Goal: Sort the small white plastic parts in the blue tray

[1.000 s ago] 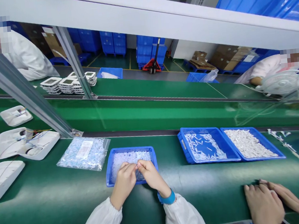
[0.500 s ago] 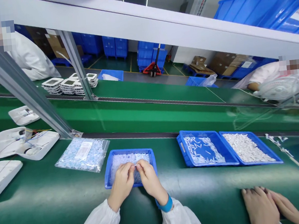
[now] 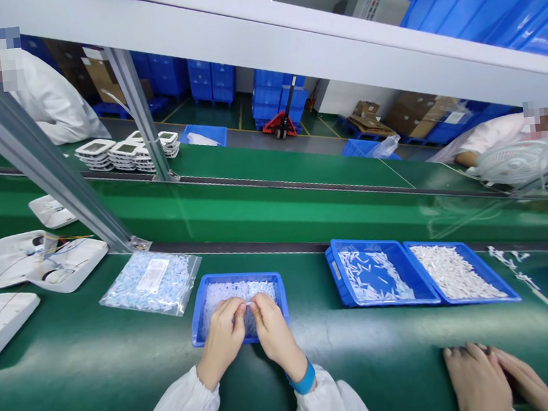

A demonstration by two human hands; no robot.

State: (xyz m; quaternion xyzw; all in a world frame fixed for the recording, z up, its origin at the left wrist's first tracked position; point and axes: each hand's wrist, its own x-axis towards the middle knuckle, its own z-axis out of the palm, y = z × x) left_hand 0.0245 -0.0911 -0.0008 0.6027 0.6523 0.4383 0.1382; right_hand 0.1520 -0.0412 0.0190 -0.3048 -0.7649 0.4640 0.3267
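My left hand and my right hand meet fingertip to fingertip over a small blue tray. Both are closed in a pinch on a tiny whitish piece between them; its exact shape is too small to make out. Pale translucent bits fill the tray's left part, and light-blue and white bits its right part. My fingers hide the tray's middle. A blue band circles my right wrist. Left of the tray lies a clear plastic bag of light-blue pieces with a white label.
To the right stand two blue trays of small white pieces. Another person's hands rest at the bench's lower right. Opened white housings with wires lie at left. A metal post and a white beam cross the view.
My hands keep the same pinch over the tray, nearly unmoved. At far left, a white housing behind the post has shifted slightly right. The camera view has shifted a little.
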